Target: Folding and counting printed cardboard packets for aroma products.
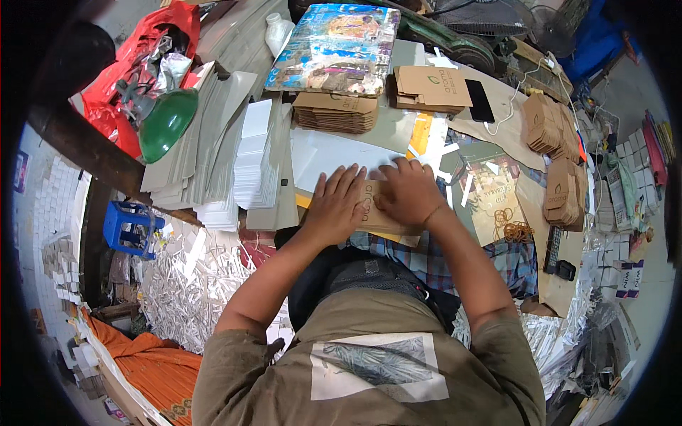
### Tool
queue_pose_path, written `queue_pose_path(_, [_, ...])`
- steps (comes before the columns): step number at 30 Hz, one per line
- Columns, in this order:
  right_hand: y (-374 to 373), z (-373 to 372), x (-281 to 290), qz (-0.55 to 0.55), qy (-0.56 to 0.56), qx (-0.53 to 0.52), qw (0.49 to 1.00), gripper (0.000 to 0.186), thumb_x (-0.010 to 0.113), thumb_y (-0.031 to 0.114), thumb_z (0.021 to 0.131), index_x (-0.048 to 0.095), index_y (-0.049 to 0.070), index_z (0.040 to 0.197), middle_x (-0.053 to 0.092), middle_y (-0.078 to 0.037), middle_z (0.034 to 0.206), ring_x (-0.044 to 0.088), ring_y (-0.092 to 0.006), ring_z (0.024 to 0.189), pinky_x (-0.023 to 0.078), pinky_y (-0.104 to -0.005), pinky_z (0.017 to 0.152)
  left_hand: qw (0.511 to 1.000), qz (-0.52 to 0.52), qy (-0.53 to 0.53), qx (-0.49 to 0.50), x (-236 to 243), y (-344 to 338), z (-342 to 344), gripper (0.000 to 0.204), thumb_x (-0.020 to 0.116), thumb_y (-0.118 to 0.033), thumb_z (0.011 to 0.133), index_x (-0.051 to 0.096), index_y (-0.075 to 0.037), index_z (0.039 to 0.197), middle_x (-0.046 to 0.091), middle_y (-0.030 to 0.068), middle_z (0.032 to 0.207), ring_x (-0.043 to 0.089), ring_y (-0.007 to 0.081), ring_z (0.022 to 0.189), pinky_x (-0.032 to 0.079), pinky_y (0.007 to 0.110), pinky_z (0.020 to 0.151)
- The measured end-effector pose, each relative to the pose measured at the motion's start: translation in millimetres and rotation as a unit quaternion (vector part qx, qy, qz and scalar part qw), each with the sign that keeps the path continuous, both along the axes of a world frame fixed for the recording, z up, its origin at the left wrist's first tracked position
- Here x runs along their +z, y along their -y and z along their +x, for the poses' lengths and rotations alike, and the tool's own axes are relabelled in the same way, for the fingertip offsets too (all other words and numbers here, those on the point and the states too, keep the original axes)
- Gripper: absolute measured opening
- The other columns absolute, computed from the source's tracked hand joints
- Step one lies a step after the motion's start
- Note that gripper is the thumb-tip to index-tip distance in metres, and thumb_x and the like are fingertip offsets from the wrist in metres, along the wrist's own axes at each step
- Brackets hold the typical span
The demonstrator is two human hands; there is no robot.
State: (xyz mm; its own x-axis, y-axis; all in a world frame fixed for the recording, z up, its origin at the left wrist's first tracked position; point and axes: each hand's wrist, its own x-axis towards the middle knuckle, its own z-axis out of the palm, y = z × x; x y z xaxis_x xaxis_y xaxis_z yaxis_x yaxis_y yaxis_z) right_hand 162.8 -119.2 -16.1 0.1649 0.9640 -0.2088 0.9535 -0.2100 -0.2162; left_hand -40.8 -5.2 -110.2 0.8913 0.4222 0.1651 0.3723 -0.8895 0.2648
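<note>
A flat brown kraft paper piece (387,221) with dark print lies at the table's front edge, under both of my hands. My left hand (335,204) rests flat along its left side, fingers stretched toward the far side. With bent fingers, my right hand (413,192) grips its right part; the fingertips are partly hidden. Beyond my hands lies a pale grey sheet (320,153). Behind that stands a stack of folded kraft pieces (335,113), partly beneath a paint-stained blue board (334,46). Another kraft stack (430,86) sits to its right.
Tall piles of grey board (199,153) and white card strips (254,160) stand left, near a green lamp shade (168,124). On the right are a black phone (479,101), kraft bundles (565,192) and rubber bands (513,228). Paper shreds (192,298) cover the floor.
</note>
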Motion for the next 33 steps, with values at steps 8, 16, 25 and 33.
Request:
queue_pose_path(8, [21.9, -33.1, -103.6, 0.240, -0.017, 0.014, 0.971, 0.073, 0.047, 0.047, 0.115, 0.036, 0.006, 0.174, 0.040, -0.023, 0.176, 0.036, -0.0427, 0.163, 0.019, -0.0674, 0.133, 0.999, -0.003, -0.025, -0.034, -25.6, -18.7, 5.7, 0.077, 0.056, -0.041, 0.109, 0.035, -0.004, 0.173, 0.035, 0.0198, 0.179, 0.028, 0.0413, 0.167, 0.017, 0.065, 0.136])
queue_pose_path(16, [2.9, -25.8, -34.9, 0.036, -0.110, -0.042, 0.992, 0.087, 0.073, 0.058, 0.100, 0.051, -0.001, 0.160, 0.063, -0.023, 0.152, 0.058, -0.0431, 0.145, 0.046, -0.0543, 0.122, 0.986, -0.155, -0.043, 0.040, 17.9, -24.9, 1.8, 0.087, 0.084, -0.034, 0.095, 0.043, -0.009, 0.167, 0.058, 0.0201, 0.145, 0.054, 0.0433, 0.141, 0.044, 0.055, 0.119])
queue_pose_path(25, [-37.0, 12.4, -66.5, -0.024, -0.119, 0.028, 0.992, 0.096, 0.099, 0.060, 0.072, 0.066, -0.001, 0.137, 0.078, -0.021, 0.121, 0.075, -0.0409, 0.112, 0.060, -0.0462, 0.102, 0.963, -0.231, 0.116, 0.070, 12.9, -3.0, -6.9, 0.087, 0.085, -0.019, 0.096, 0.039, -0.010, 0.169, 0.055, 0.0229, 0.150, 0.057, 0.0413, 0.141, 0.046, 0.050, 0.120])
queue_pose_path(33, [-4.3, 1.4, -34.9, 0.084, -0.583, -0.118, 0.799, 0.063, 0.102, 0.033, 0.083, 0.060, 0.004, 0.120, 0.073, -0.008, 0.112, 0.069, -0.0148, 0.102, 0.060, -0.0323, 0.091, 0.762, -0.485, 0.408, 0.133, 4.2, 32.9, -11.9, 0.095, 0.085, -0.028, 0.100, 0.026, -0.001, 0.170, 0.047, 0.0203, 0.161, 0.050, 0.0297, 0.147, 0.038, 0.044, 0.127])
